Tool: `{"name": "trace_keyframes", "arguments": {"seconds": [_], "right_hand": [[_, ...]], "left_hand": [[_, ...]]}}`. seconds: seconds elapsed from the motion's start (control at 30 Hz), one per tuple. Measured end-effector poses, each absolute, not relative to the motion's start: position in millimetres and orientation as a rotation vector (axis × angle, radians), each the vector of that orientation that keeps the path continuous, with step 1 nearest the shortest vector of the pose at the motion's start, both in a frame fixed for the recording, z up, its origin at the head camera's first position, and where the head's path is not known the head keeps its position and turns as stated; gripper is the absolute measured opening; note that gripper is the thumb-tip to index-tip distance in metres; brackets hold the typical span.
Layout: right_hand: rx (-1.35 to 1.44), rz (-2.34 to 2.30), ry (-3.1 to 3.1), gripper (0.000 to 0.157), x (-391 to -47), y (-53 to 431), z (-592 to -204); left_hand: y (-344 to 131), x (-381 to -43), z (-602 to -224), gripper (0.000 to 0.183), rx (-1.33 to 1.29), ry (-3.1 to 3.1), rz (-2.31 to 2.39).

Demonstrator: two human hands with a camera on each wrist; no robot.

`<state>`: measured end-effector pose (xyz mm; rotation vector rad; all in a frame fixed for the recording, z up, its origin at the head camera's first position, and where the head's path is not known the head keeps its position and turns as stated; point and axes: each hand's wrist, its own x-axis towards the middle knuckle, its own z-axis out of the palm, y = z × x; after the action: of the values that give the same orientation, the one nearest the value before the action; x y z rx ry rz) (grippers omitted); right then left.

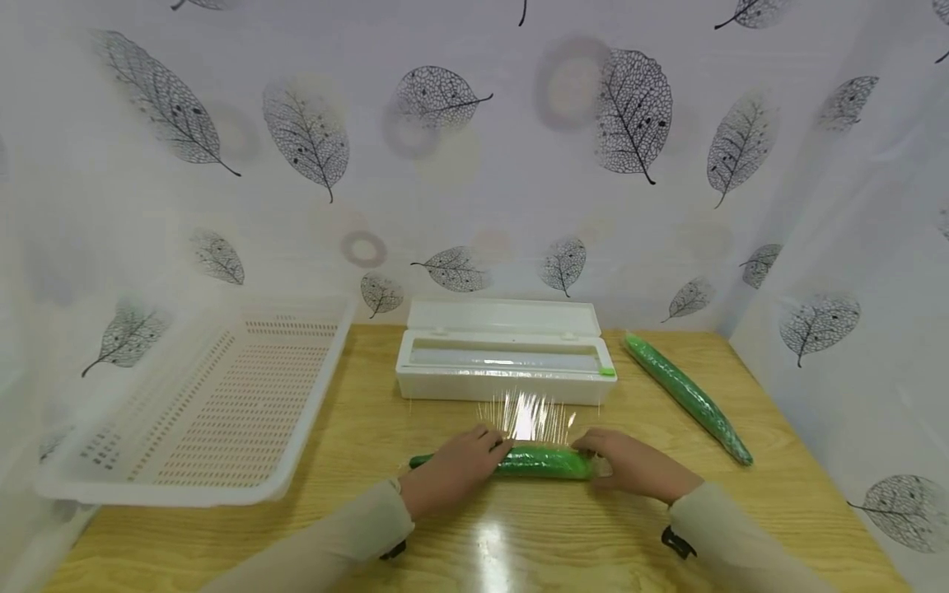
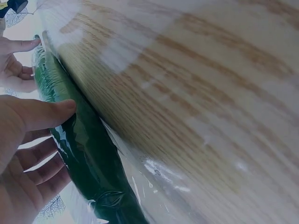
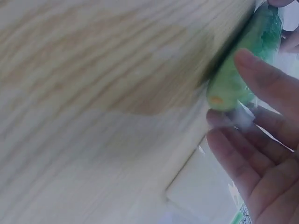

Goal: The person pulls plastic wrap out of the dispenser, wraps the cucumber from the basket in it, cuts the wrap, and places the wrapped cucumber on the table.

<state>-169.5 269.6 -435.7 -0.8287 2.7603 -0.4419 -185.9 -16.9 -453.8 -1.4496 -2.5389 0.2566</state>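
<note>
A green cucumber lies crosswise on the table in front of me, with shiny cling film around it. From its far side, a stretched sheet of cling film runs back to the white film dispenser. My left hand grips the cucumber left of its middle; in the left wrist view the thumb lies on the near side and the fingers behind. At the paler right end, my right hand holds the cucumber between thumb and fingers, touching the loose film there.
Behind the hands, the dispenser stands with its lid up and a film roll inside. A second film-wrapped cucumber lies slanted at the right. The white slotted basket occupies the left side. A leaf-patterned curtain closes off the back.
</note>
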Motion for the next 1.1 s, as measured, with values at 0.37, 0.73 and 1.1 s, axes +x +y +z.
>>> {"name": "trace_keyframes", "arguments": {"seconds": [0.37,0.73,1.1], "right_hand": [[-0.844,-0.483,2.79,0.019,-175.1,277.8,-427.6],[-0.86,-0.393,2.785,0.02,-180.7,281.2,-440.4],[-1.041,-0.25,2.947,0.011,-175.9,270.2,-428.0]], "left_hand": [[-17.1,-188.6,-455.6,0.042,-1.472,-2.557,0.195],[-18.7,-189.9,-453.7,0.046,-1.497,-2.556,0.168],[-20.3,-194.7,-450.7,0.06,-1.523,-2.58,0.193]]}}
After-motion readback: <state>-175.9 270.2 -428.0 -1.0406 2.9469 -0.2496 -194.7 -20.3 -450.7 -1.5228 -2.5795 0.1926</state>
